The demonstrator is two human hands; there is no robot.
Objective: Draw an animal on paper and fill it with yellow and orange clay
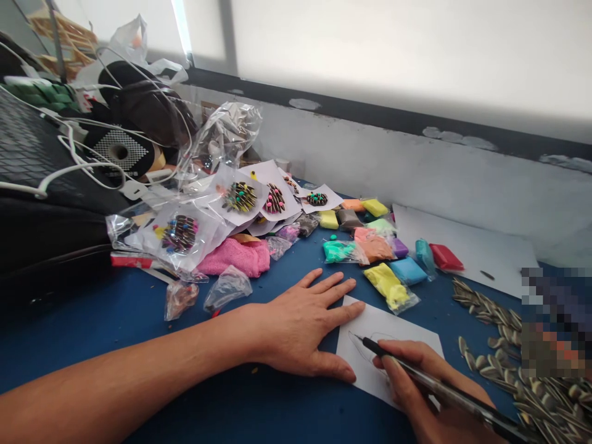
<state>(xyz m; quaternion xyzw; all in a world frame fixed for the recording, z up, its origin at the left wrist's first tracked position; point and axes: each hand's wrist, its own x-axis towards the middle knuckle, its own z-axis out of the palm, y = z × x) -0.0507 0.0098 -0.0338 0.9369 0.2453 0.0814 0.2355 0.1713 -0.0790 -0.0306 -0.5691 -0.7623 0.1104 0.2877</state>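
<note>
My right hand (423,376) grips a black pen (444,388), its tip touching a small white sheet of paper (419,333). Thin curved lines are drawn on the sheet near the tip. Flat on the blue table, fingers spread, lies my left hand (309,327), with thumb and a finger on the paper's left edge. Just beyond the paper is a yellow clay packet (386,285) in clear wrap. Striped sunflower seeds (541,394) are heaped to the right of my right hand.
Several wrapped clay packets, including a red one (446,256), lie beyond my hands. Seed-and-clay figures on paper (240,197) are at the back left, by a pink cloth (238,258). A black bag (41,228) and white cables stand left. A large white sheet (462,240) lies along the wall.
</note>
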